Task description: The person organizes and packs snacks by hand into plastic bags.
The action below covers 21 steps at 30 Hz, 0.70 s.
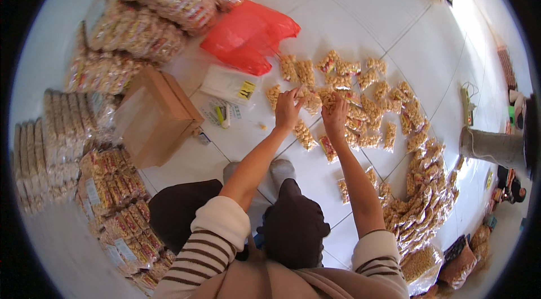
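Small transparent packets of golden-brown snacks (pixel 338 81) lie spread over the white tiled floor in front of me. My left hand (pixel 288 111) is closed, its fingertips pinching the edge of a snack packet (pixel 309 101). Just to the right, my right hand (pixel 336 114) closes its fingers on a packet among the others; the fingers partly hide it. Both hands are low over the spread, a short gap between them. A single packet (pixel 305 134) lies below and between my hands, and another (pixel 273 96) sits left of my left hand.
A red plastic bag (pixel 248 34) and a stack of transparent bags (pixel 228 84) lie beyond my left hand. An open cardboard box (pixel 160 116) stands left, beside large filled bundles (pixel 138 28). A heap of packets (pixel 422 197) is at right, near a grey post (pixel 490 146).
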Motion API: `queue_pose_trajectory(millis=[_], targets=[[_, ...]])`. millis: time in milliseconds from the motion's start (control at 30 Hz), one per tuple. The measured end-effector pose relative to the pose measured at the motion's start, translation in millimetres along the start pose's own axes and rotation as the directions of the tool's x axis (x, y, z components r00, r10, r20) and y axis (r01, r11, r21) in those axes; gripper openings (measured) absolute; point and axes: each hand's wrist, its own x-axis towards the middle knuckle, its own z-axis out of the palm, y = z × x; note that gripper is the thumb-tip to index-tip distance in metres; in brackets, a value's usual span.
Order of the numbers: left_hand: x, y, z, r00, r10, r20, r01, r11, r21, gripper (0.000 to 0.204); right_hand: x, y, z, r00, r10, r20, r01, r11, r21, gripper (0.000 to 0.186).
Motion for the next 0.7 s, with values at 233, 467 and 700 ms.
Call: queue_pose_trajectory(millis=[233, 467, 700], targets=[[37, 80, -175, 0.978, 0.01, -0.209, -0.116, 0.858, -0.5, 0.03, 33, -170, -78, 0.946, -0.27, -0.181, 0.307, 0.925, 0.224, 0.056], [-75, 137, -357, 0.965, -0.04, -0.259, -0.222, 0.402, -0.888, 0.031, -23, -358, -144, 0.732, -0.633, -0.253, 0.679, 0.642, 0.356, 0.058], [-157, 126, -452, 0.695, 0.297, -0.655, -0.702, 0.476, -0.53, 0.049, -85, -470, -123, 0.616, -0.733, -0.288, 0.771, 0.485, 0.414, 0.074]])
